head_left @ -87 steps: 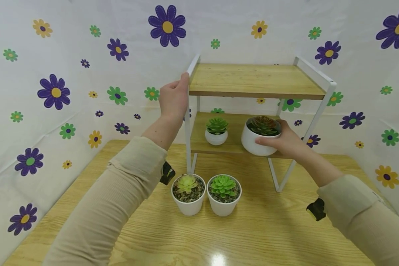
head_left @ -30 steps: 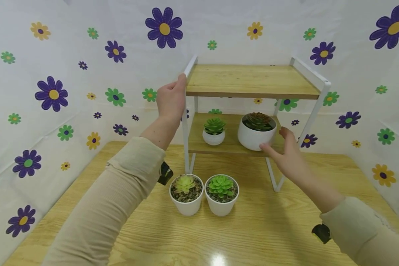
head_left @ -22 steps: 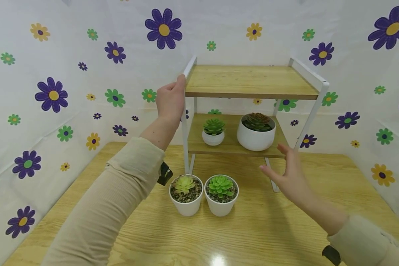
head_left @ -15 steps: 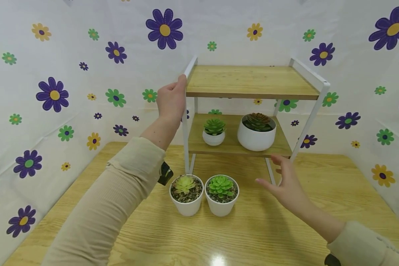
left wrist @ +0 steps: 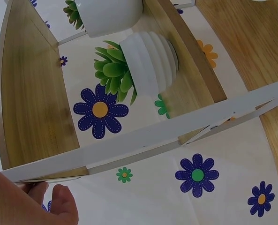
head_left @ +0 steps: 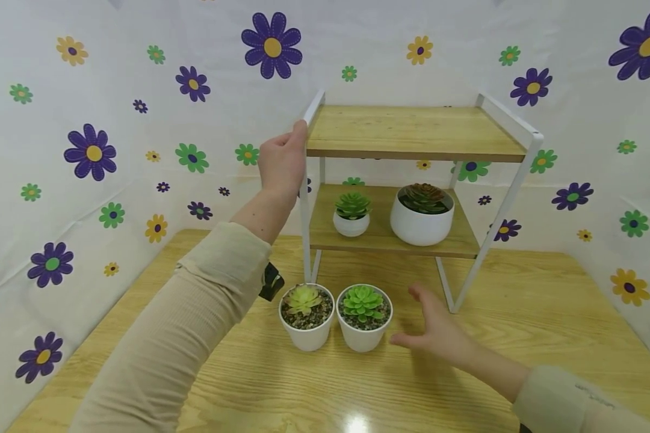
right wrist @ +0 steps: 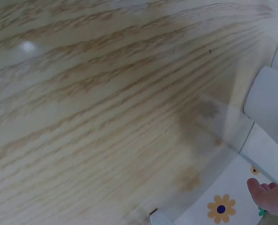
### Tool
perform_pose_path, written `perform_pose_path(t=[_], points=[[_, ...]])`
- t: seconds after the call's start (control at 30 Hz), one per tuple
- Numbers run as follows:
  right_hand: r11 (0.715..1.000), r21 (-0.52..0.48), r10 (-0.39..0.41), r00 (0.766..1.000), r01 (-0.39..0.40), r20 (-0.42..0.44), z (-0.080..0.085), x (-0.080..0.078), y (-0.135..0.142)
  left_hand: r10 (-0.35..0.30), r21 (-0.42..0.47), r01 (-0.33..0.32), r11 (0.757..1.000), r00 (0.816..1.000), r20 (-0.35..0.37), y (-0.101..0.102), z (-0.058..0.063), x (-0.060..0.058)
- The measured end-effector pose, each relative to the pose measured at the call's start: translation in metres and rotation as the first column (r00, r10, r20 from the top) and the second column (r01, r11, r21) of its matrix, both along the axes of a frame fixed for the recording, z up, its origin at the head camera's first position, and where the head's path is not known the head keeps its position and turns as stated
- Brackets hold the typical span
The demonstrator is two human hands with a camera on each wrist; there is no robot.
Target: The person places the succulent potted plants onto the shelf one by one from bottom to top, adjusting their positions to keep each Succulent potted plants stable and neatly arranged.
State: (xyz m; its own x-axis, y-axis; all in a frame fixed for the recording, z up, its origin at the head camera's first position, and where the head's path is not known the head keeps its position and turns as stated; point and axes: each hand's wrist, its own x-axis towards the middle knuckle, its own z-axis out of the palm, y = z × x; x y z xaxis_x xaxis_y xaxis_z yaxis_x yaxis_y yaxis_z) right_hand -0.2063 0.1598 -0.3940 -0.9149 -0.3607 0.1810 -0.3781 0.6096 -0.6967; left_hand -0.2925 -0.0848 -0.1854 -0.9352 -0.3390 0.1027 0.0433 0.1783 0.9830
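Observation:
My left hand [head_left: 283, 161] grips the upper left corner of a two-tier shelf rack [head_left: 411, 129] with white metal sides; in the left wrist view its fingers [left wrist: 63, 202] curl behind the frame. My right hand [head_left: 436, 334] is over the table, thumb and fingers spread, holding nothing, just right of a white pot with a bright green succulent [head_left: 363, 331]. Touching or nearly touching that pot on its left is another with a yellow-green succulent [head_left: 307, 334]. On the middle shelf sit a small ribbed pot with a green succulent [head_left: 351, 225] and a larger round pot with a reddish-green succulent [head_left: 421, 225].
The wooden table [head_left: 238, 373] runs under the rack to a flower-printed backdrop [head_left: 114, 60]. The rack's right leg [head_left: 468, 285] stands behind my right hand. A white rounded surface [right wrist: 270, 98] shows at the edge of the right wrist view.
My right hand has let go of the larger round pot on the middle shelf, then moved down and left toward the bright green succulent. My left hand has stayed on the rack.

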Motion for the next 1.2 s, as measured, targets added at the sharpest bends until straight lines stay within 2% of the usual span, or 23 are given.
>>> perform_pose_path(t=[0.13, 0.53, 0.87, 1.2], points=[[0.999, 0.044, 0.017, 0.999, -0.019, 0.043, -0.006, -0.002, -0.008, 0.003, 0.003, -0.003, 1.0, 1.0, -0.001, 0.0, -0.001, -0.001], [0.999, -0.015, 0.053, 0.992, -0.051, 0.114, -0.014, -0.01, -0.024, -0.002, 0.008, 0.002, 1.0, 0.999, -0.044, 0.0, -0.003, -0.002], [0.988, -0.112, 0.128, 0.978, -0.11, 0.167, -0.016, -0.015, -0.035, 0.001, 0.009, 0.0, 1.0, 0.999, -0.052, 0.0, -0.004, -0.003], [0.992, -0.119, 0.056, 0.973, -0.03, 0.222, -0.017, -0.019, -0.045, -0.002, 0.013, 0.003, 1.0, 0.999, -0.046, 0.0, -0.004, -0.002]])
